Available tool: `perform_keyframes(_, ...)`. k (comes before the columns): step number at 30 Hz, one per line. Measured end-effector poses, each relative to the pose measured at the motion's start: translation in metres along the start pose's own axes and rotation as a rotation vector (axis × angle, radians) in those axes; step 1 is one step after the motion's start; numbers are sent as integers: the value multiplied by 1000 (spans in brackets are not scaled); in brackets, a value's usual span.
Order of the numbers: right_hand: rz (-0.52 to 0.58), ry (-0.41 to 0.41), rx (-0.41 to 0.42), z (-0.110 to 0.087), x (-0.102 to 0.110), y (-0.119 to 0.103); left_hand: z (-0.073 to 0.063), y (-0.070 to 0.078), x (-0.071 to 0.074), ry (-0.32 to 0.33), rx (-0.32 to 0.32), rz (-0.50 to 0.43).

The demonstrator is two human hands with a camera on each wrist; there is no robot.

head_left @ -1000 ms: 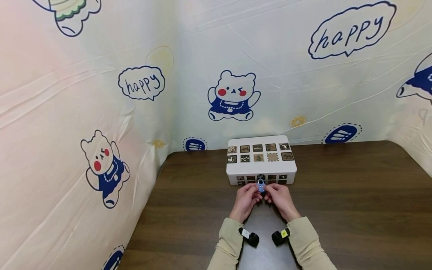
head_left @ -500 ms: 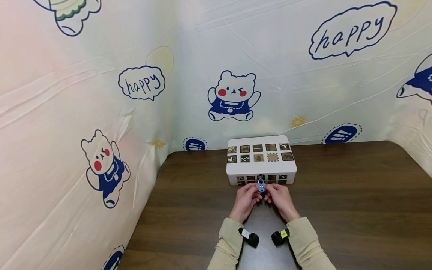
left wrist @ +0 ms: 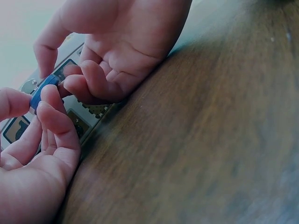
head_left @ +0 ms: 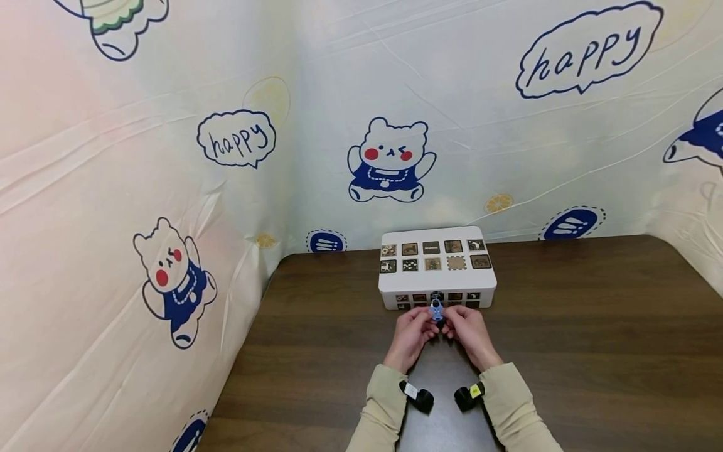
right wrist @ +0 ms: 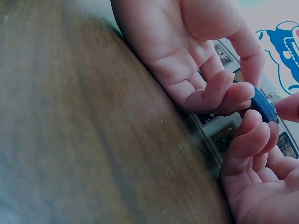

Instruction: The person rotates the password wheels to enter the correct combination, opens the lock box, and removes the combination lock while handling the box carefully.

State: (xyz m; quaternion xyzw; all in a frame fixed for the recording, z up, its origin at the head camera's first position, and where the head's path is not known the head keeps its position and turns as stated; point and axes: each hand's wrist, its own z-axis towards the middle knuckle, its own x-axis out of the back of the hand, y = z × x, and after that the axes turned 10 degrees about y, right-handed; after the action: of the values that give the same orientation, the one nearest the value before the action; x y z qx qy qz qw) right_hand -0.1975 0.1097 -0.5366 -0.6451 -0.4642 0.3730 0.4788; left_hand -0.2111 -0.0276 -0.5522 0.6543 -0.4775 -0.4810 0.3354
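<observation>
A small blue padlock (head_left: 437, 311) is at the front of a white tin box (head_left: 435, 280), just below its metal clasp (head_left: 437, 295). My left hand (head_left: 410, 333) pinches the padlock's left side between thumb and fingers. From the other side, my right hand (head_left: 467, 333) pinches it too. In the left wrist view, fingers of both hands meet around the blue padlock body (left wrist: 44, 89). The right wrist view shows the padlock's edge (right wrist: 265, 103) between the fingertips. Whether its shackle is fastened through the clasp, I cannot tell.
Small dark picture squares cover the box's lid and front. It stands near the back edge of a dark brown wooden table (head_left: 576, 339). A pale curtain (head_left: 316, 94) with cartoon bears hangs behind and to the left. Black wrist cameras sit on both cuffs.
</observation>
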Motion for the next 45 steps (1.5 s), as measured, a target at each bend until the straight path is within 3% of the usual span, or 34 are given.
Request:
perform_keyframes(27,-86,8,32,1,0,2,1,0,-1,-2,-8,3)
perform_keyframes(45,4,30,-16,-1,-2,-3,-1,1,0,-1,-13,-1)
